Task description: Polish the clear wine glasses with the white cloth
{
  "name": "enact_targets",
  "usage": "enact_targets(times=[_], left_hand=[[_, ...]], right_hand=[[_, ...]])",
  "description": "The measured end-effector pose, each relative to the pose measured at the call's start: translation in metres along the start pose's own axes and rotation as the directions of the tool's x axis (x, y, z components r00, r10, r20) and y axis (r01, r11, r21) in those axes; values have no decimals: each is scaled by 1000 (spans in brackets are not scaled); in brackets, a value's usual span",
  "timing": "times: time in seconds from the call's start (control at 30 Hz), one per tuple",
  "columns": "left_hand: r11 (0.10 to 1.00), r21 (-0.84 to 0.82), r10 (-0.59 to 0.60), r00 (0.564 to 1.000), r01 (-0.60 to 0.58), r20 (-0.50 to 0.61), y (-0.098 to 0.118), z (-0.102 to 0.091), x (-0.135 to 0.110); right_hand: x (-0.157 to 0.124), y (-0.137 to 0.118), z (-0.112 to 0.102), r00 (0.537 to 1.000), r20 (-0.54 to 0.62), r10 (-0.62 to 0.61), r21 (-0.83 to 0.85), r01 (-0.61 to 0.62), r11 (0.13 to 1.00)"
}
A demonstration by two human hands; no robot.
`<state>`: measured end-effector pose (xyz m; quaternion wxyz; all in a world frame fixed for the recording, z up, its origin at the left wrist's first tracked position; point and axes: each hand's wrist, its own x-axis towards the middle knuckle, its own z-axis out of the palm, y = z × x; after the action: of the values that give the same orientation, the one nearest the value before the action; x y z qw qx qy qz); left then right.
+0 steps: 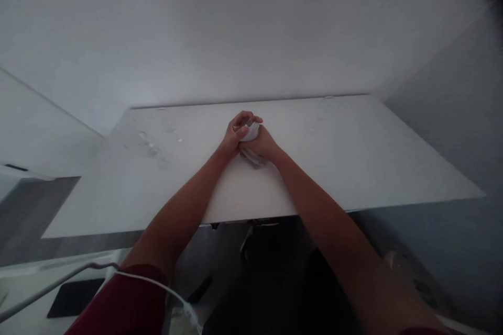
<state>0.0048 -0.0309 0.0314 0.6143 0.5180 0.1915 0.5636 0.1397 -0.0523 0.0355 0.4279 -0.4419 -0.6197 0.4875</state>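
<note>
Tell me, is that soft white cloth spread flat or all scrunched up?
Scrunched up: the soft white cloth bunches between the left hand and right hand, with creased folds poking out below.

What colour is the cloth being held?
The cloth looks pale whitish, clearest in the head view.

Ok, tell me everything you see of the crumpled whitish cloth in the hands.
The crumpled whitish cloth looks soft and matte, perhaps fabric or tissue. One bunched part shows between the bare left hand and bare right hand, against the left thumb; a greyer, creased end sticks out below the right hand, over the smooth white table. The right hand hides its middle; whether it touches the table, I can't tell.
</note>
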Motion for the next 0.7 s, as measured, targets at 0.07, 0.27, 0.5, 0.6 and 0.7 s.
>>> enact_targets(times=[0.07,0.27,0.5,0.6,0.7], left_hand=[[998,-32,-45,997,47,65,1,-3,-1],[1000,-11,22,1000,-22,-10,-1,-4,3],[999,-16,33,998,-34,-57,-3,-6,5],[999,-32,5,1000,-5,12,-2,-9,4],[995,-48,82,996,-83,-26,-4,-7,6]], right_hand=[[-3,3,-1,973,220,68,214,-116,970],[0,4,12,999,-38,0,-1,0,1000],[8,3,14,992,-113,-51,-134,36,990],[6,3,10,995,95,-35,-16,37,999],[4,1,10,982,-171,-76,-248,31,968]])
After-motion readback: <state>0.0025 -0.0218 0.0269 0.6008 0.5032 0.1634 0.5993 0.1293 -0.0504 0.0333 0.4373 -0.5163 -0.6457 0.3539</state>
